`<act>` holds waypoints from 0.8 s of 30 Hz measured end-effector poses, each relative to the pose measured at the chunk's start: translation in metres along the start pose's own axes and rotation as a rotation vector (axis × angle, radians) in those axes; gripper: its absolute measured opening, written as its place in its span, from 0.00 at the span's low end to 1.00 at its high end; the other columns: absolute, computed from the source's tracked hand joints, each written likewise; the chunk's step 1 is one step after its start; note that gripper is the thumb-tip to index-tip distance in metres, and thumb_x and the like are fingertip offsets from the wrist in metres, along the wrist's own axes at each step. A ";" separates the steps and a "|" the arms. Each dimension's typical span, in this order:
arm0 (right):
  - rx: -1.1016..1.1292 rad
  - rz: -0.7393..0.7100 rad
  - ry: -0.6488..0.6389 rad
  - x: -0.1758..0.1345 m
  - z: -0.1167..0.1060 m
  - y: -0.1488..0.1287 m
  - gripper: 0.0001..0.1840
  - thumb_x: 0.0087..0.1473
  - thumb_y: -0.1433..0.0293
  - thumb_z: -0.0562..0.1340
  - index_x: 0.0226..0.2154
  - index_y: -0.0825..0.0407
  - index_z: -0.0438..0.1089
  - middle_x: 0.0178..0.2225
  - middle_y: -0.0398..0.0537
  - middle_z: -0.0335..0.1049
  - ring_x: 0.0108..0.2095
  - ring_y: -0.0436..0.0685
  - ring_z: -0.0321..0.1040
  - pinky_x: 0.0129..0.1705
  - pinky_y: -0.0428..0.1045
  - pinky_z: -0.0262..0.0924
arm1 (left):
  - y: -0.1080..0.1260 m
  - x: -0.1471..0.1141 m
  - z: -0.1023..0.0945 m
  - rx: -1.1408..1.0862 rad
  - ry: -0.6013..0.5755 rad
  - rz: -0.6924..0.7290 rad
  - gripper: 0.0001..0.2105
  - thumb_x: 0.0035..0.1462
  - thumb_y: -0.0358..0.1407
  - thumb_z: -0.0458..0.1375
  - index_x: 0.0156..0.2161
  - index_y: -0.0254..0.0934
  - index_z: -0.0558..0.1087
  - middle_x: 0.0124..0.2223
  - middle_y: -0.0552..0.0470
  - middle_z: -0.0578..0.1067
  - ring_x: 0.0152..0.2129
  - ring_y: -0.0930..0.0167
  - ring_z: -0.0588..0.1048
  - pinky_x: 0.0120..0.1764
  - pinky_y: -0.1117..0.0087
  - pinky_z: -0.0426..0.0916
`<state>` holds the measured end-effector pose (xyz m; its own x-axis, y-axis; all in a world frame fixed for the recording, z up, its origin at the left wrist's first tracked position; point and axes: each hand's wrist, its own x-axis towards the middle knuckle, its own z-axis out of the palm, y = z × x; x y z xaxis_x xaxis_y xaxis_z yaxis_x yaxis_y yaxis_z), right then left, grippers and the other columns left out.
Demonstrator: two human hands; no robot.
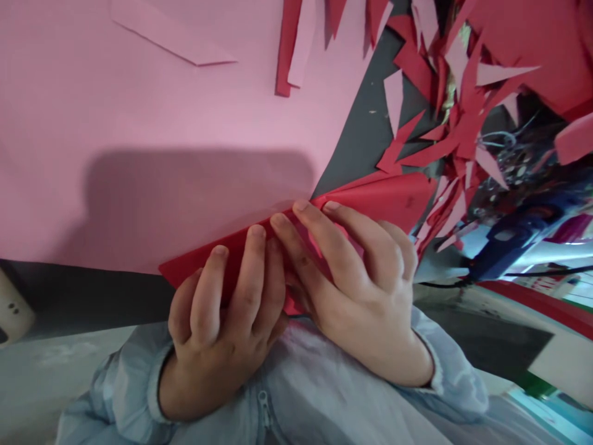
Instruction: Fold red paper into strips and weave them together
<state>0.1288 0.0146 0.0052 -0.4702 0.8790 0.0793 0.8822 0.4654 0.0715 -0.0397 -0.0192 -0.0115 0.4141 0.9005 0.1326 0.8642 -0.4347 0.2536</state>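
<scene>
A folded sheet of red paper (pixel 384 198) lies at the near table edge, in front of my body. My left hand (pixel 227 321) bends its fingers over the left half of the paper, with the fingertips along the far folded edge and the thumb mostly hidden. Close beside it, my right hand (pixel 356 284) presses its fingertips along the same edge further right. Both hands grip the paper between them. Beyond the fold lies a large pink sheet (pixel 194 123), partly in shadow.
Red and pink paper scraps (pixel 463 136) are heaped at the right. A dark blue tool (pixel 514 235), possibly a glue gun, lies near them with a black cable (pixel 440 285). At the left edge is a pale phone-like object (pixel 13 309). A pink strip (pixel 173 37) rests on the sheet.
</scene>
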 end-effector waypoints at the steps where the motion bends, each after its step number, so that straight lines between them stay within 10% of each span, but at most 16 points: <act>1: -0.004 0.003 -0.004 0.000 0.000 -0.001 0.21 0.65 0.67 0.59 0.59 0.52 0.68 0.53 0.48 0.76 0.52 0.60 0.66 0.52 0.56 0.60 | -0.001 0.001 -0.001 -0.010 0.000 0.002 0.24 0.61 0.46 0.61 0.59 0.39 0.72 0.65 0.49 0.70 0.61 0.58 0.66 0.65 0.60 0.57; 24: 0.034 0.044 -0.009 -0.005 0.001 -0.001 0.22 0.64 0.66 0.59 0.59 0.51 0.68 0.56 0.50 0.74 0.55 0.60 0.67 0.55 0.55 0.61 | 0.003 0.001 0.003 -0.008 0.062 -0.096 0.30 0.60 0.43 0.62 0.65 0.35 0.67 0.63 0.39 0.70 0.55 0.55 0.70 0.58 0.57 0.65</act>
<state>0.1303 0.0099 0.0034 -0.4311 0.8994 0.0723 0.9023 0.4297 0.0342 -0.0358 -0.0194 -0.0135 0.3106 0.9359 0.1663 0.8966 -0.3466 0.2757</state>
